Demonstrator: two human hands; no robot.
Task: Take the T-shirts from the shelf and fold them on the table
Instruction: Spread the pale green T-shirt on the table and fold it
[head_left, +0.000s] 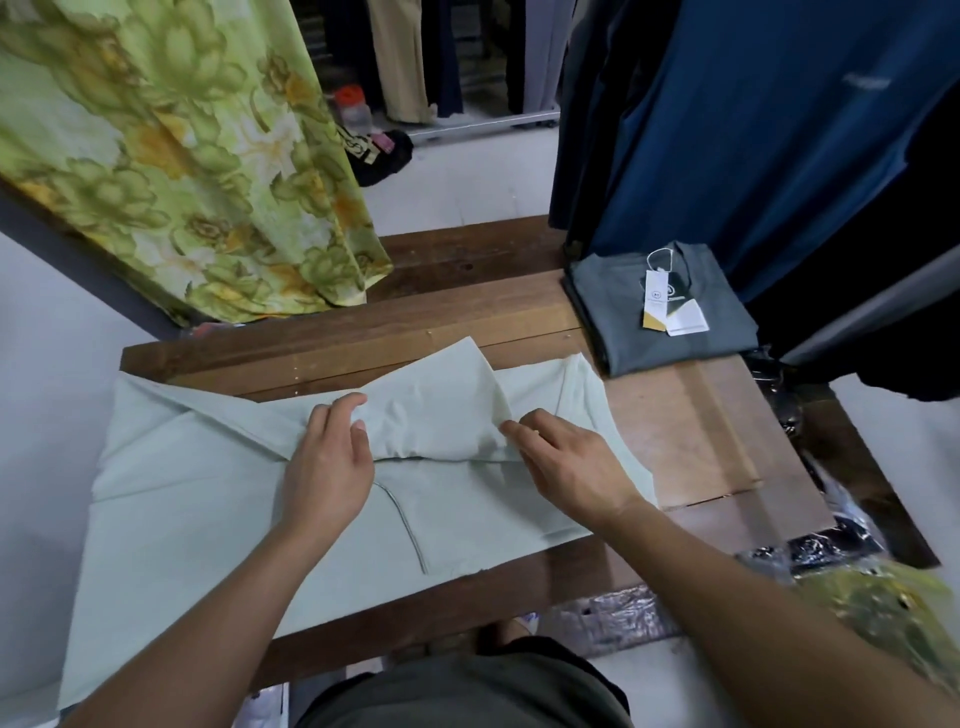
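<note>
A pale mint T-shirt (208, 493) lies spread across the near left part of the wooden worktop (519, 322), its smooth thin cloth hanging over the left and near edges. A sleeve or side panel is folded over its middle into a loose triangular flap. The left hand (330, 467) pinches the flap's left part between thumb and curled fingers. The right hand (571, 462) pinches the flap's right edge with thumb and forefinger, the other fingers relaxed above the cloth. A thin stitched seam curves across the shirt just near of the left hand.

At the far right of the worktop sits a grey T-shirt (675, 312), folded into a neat rectangle, with white and yellow paper tags (670, 306) on a string resting on top. Dark blue garments (753, 130) hang behind it. A green floral cloth (182, 156) hangs at the far left. Crinkled clear plastic bags (831, 551) holding dark clothing lie off the worktop's near right edge.
</note>
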